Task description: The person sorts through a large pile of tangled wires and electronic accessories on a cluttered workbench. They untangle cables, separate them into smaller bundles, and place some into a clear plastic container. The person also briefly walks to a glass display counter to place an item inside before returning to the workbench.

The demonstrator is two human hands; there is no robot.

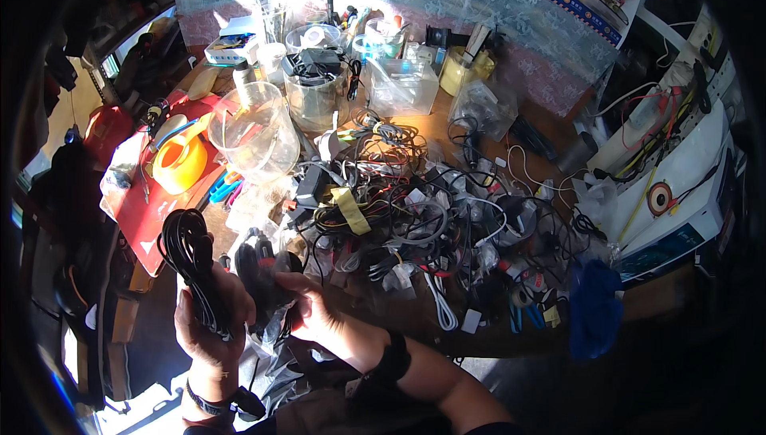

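One black coil (188, 255) is clamped in the left hand (201, 349) and one dark bundle (257, 274) in the right hand (316, 311), both left of the pile (391, 215). Coil is judged light, springy, not fragile; best gripped mid-length, around all strands.

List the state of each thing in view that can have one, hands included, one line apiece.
Left hand: closed around the black cable coil
Black cable coil: looped, held up
Right hand: closed on the dark bundle
Dark bundle: gripped, exact kind unclear
Cable heap: loose, tangled
Clear bucket: open, lidless
Clear tub: open, black adapters at its top
Orange-yellow container: resting on the red board
Blue cloth: bunched, hanging
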